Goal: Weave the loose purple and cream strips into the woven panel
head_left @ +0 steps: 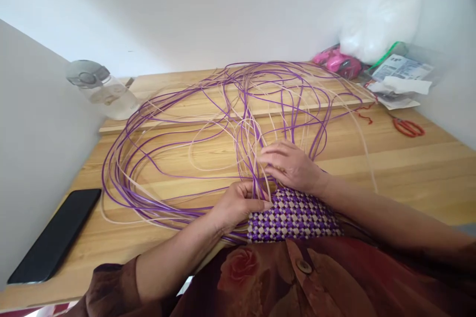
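A woven panel point(297, 215) in a purple and beige check lies at the table's front edge, against my shirt. Long loose purple and beige strands point(130, 178) fan out from it and loop across the table. My left hand point(241, 203) pinches the panel's upper left corner, thumb on top, with several strands rising beside its fingers. Just above the panel's top edge, my right hand point(290, 166) has its fingers bent around a few upright strands. Its thumb and fingertips are partly hidden, so the exact grip is hard to see.
A black phone point(55, 235) lies at the left edge. Behind it stands a clear bottle with a grey lid point(100, 89). Red-handled scissors point(408, 128), papers point(401, 72), a pink item point(336, 62) and a white plastic bag point(375, 25) sit at the back right.
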Tool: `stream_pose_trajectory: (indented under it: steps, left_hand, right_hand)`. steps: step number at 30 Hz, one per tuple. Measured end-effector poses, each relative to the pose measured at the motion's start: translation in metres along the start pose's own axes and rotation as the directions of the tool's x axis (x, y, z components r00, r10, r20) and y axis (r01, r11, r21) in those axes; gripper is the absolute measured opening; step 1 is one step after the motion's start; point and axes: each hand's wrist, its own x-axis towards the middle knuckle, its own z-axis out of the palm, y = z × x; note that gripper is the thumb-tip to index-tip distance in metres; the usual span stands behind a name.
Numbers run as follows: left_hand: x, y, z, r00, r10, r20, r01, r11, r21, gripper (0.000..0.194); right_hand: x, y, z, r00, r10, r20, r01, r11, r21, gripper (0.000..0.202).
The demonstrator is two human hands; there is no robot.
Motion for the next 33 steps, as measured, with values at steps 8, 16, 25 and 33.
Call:
stream_pose_trajectory:
  steps: [8,16,25,33]
  left_hand:
    - [0.001,-0.002,-0.004,0.996,0.001,0.093,0.002,1.000,-0.029,0.024]
    - [-0.003,0.004,-0.002,0.994,-0.088,0.065,0.088,0.996,-0.004,0.031]
    - [-0.010,0.000,0.004,0.992,-0.122,0.044,0.127,0.983,-0.135,0.029]
    - [-0.009,-0.008,0.011,0.999,0.042,-0.029,-0.043,0.998,-0.036,0.026]
  right_hand:
    - [-0.010,-0.022,-0.034,0.994,0.101,0.036,-0.106,0.961,0.254,0.009]
    - [-0.032,-0.042,-0.042,0.888,0.203,0.412,-0.152,0.976,-0.154,0.033]
    - [-0.010,-0.077,-0.053,0.715,0.376,0.590,-0.472,0.881,0.011,0.023]
    - [-0.007,-0.085,-0.045,0.679,0.358,0.641,-0.508,0.859,0.059,0.026]
